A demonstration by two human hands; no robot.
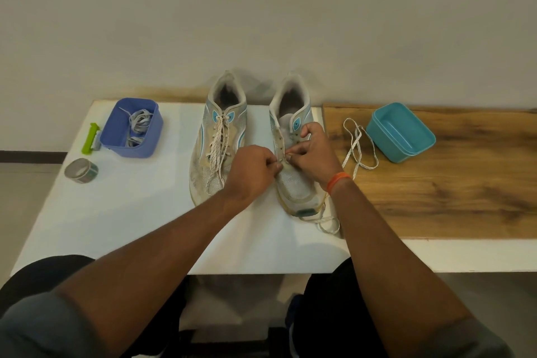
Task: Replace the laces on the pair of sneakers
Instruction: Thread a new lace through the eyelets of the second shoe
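We work on two worn white-and-teal sneakers standing side by side, toes toward us, on one white table [122, 212]. The left sneaker [216, 139] is laced, one speckled white lace [217, 151] crisscrossing its eyelets with loose ends trailing over the toe. The right sneaker [293, 154], our landmark, shows bare eyelets along its upper rows. Both our hands meet over its lower eyelets: the left hand [252, 173] has its fingers curled, thumb and fingertips pinching at a lace end beside the eyelet row, and the right hand [312, 151] grips the sneaker's side, its thumb pressed on the tongue edge and fingers pinched close to the same spot. One orange wristband [338, 180] circles the right wrist. One removed lace [359, 145] lies looped just right of the right sneaker, on one wooden board [450, 197], its other end passing under the toe and curling in front of it. Farther right on that board sits one teal container [401, 132]. Well left of the right sneaker, beyond the laced one, one purple-blue container [132, 128] holds grey laces [139, 125]; we cannot count them. Touching that container's far side lies one green-handled tool [91, 138], and nearer us one roll of tape [81, 170].
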